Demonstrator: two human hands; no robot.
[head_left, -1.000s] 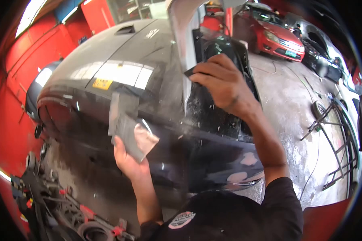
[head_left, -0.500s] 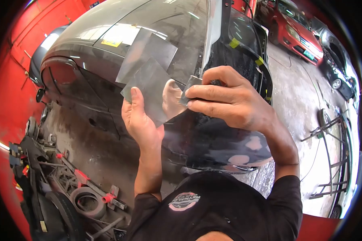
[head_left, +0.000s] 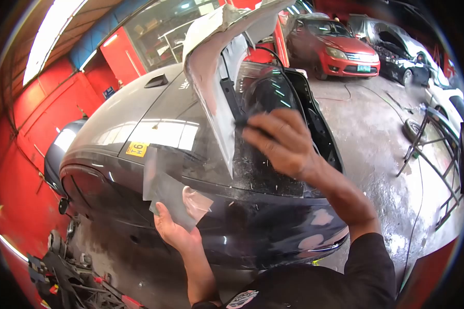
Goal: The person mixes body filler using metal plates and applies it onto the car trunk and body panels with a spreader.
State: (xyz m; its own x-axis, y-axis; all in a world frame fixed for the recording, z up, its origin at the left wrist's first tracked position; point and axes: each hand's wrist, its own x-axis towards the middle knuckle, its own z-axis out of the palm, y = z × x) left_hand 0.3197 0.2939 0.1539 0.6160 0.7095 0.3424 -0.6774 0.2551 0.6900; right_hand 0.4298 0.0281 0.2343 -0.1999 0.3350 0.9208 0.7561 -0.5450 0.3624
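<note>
My left hand (head_left: 176, 229) grips a flat grey mixing plate (head_left: 166, 198) from below, thumb on top. A smooth pinkish-beige smear of body filler (head_left: 195, 205) lies on the plate's right side. Behind the plate is a paler sheet-like shape; I cannot tell whether it is a second sheet or a reflection. Blurred by motion, my right hand (head_left: 283, 141) pinches a small dark spreader (head_left: 241, 122). Its tip is beside the edge of the raised trunk lid (head_left: 211, 87), which has white and pinkish patches. Whether it touches the lid I cannot tell.
The dark car (head_left: 242, 216) fills the middle, with pale patches on its bumper (head_left: 309, 242). A red car (head_left: 340, 51) and other vehicles stand at the back right. A black metal stand (head_left: 433, 149) is at right. Loose parts (head_left: 72, 283) lie at lower left.
The view has tilted up, bringing the raised lid into sight. My right hand has left the plate with the spreader and reached the lid. The left hand still holds the plate, now lower in view.
</note>
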